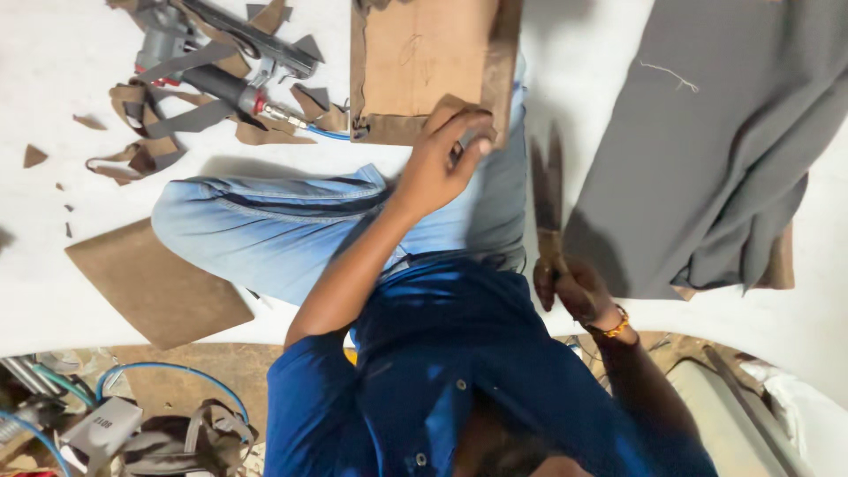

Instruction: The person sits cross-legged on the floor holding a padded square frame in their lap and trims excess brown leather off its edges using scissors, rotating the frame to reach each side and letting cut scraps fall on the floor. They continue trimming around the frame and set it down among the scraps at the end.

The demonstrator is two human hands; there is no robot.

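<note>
The left hand (442, 155) was pinching the near corner of the brown cardboard-backed piece (424, 62), which lay on the white counter (53, 62) just beyond the bent knee, its long axis running away from the person. The right hand (570, 287) was closed around the handle of a pair of shears (548, 190), blades pointing forward, just right of that piece and beside the grey cloth (707, 141).

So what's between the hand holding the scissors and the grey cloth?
In the head view, only bare white surface and shadow separate the right hand with its scissors from the grey cloth.
</note>
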